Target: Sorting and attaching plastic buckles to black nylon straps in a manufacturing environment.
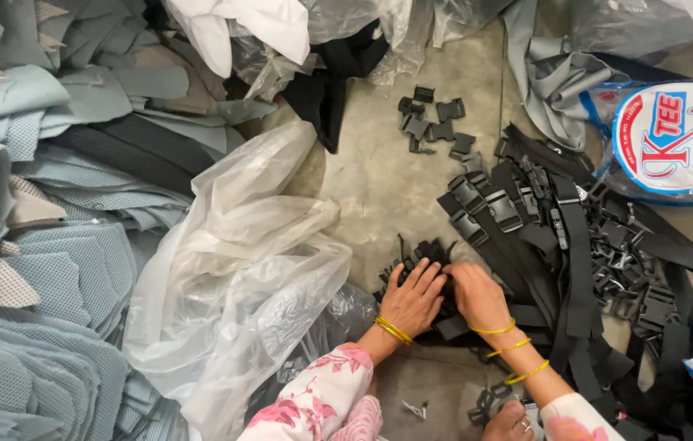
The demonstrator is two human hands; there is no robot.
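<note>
Several heaps ring a bare patch of concrete floor (379, 180), arranged so that everything lies within arm's reach of the person working at the lower edge of the view. Biggest is the stack of grey-blue mesh fabric pieces (44, 245) filling the whole left side; next, a crumpled clear plastic bag (240, 269) slumps against it, mouth toward the middle. On the right, a spread of black webbing straps (575, 269) with buckles already threaded on runs from the centre to the right edge, and a round white, red and blue packet (673, 139) sits by the upper right corner. A few loose black buckle halves (432, 122) lie scattered near the top of the bare patch.

Both hands press down together on a small pile of black buckle pieces (432, 251) at the lower middle of the floor, just beside the straps. The left hand (413, 298) lies palm down with fingers spread flat over the pile; the right hand (477, 296) curls onto the same pile, but whether its fingers pinch a piece I cannot tell. Yellow bands circle both wrists. The pieces look like small, hard, matt black plastic, tangled with short strap ends. Another hand (510, 420) with a ring shows at the bottom edge.
</note>
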